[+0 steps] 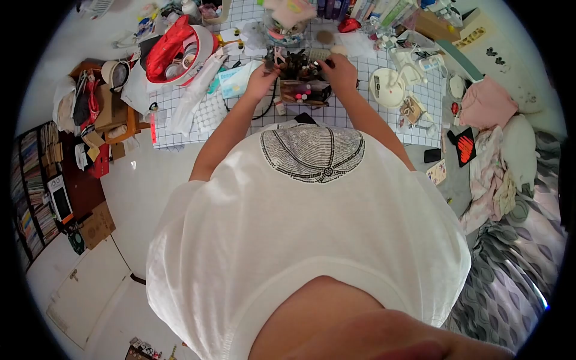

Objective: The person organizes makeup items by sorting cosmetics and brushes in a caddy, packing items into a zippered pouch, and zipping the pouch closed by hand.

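Boxy organizer (289,95), slender dark contents (294,67), gridded tablecloth (339,114), left fingers (268,77), right fingers (334,67) alongside, grip unclear

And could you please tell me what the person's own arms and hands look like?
The left hand and right hand are ungloved, the forearms bare, with no watch visible. The loose white top has a grey-and-black design on its front.

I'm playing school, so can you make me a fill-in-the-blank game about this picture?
1. The person's shirt is mostly ____ in colour.
2. The filled box sits ____ the left hand and the right hand.
3. The red-and-white container is nearer the ____ hand than the other one.

Missing words: white; between; left.
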`<state>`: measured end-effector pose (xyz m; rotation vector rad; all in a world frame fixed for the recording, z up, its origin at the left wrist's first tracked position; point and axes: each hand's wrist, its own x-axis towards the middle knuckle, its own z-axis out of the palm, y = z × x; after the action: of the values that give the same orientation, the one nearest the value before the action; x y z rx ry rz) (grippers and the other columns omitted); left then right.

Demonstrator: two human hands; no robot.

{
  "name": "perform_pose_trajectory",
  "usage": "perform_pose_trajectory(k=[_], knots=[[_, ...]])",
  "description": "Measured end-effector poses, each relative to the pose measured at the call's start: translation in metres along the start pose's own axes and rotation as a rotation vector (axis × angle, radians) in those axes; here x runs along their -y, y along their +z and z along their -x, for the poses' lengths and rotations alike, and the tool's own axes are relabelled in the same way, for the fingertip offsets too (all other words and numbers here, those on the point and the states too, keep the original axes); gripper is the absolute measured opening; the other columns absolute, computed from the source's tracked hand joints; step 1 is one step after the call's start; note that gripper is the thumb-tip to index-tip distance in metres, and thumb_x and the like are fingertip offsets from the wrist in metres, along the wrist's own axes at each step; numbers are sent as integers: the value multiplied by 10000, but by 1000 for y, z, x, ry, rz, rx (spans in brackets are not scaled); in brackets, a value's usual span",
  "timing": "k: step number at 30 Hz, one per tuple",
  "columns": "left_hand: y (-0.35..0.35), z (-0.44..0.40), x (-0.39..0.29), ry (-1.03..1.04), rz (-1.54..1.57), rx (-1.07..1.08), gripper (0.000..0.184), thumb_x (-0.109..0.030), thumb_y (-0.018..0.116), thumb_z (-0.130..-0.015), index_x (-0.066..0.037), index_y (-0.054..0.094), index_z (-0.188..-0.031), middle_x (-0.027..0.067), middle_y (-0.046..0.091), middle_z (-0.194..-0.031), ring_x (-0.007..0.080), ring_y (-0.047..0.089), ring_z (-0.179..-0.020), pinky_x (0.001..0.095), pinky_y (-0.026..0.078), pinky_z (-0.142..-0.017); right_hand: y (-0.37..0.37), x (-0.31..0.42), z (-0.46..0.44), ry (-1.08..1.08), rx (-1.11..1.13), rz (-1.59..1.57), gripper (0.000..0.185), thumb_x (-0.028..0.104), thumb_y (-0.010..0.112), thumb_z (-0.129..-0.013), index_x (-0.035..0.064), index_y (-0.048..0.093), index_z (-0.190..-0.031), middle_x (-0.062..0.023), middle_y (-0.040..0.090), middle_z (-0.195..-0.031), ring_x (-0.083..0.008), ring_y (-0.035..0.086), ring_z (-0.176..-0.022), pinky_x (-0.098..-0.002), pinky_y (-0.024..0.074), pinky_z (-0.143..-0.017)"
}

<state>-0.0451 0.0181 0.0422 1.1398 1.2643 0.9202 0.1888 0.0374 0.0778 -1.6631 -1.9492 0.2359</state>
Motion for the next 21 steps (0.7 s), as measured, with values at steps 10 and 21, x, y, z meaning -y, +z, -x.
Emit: perform_pose_trajectory(k=[10,21], knots=[[1,-5,-4,10,-56,-6,168,-170,574,-826,-70,565,-959,-20,569,-789,65,455,-642,225,372,-569,-6,10,-9,75,267,-143,310,325,591,-783,15,563,-776,-152,589,-757,-323,569,-714,-403,444,-616],[5,-6,0,63,-24,-16,147,-134,571,-818,-58,560,-943,-18,545,-734,59,432,-602,222,357,-536,-4,-5,6,213,232,-323,273,276,540,-831,3,541,-829,-164,583,-678,-310,572,-645,-397,428,-575]])
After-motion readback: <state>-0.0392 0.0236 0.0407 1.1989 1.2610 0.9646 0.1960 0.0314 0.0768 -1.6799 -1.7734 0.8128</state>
